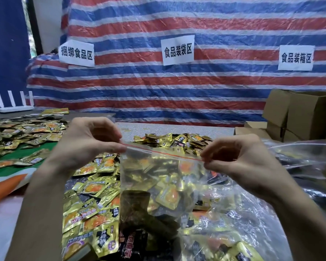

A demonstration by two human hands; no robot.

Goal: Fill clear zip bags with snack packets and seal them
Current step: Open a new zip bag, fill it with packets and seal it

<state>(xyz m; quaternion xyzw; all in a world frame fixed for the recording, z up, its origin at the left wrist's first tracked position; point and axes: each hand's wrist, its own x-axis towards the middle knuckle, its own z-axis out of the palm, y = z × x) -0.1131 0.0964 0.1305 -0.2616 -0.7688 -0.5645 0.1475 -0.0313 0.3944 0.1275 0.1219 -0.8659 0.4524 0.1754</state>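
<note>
A clear zip bag [164, 185] holding several gold and black snack packets hangs upright in front of me, its red zip strip along the top. My left hand [90, 142] pinches the strip's left end between thumb and fingers. My right hand [239, 157] pinches the strip's right end. Loose gold snack packets [90, 204] lie heaped on the table under and behind the bag.
More packets [23, 132] cover the table at the left, and another pile [173, 142] lies behind the bag. Clear plastic bags [299, 155] lie at the right. Cardboard boxes [299, 113] stand at the back right. A white router [11, 104] sits far left before a striped tarp.
</note>
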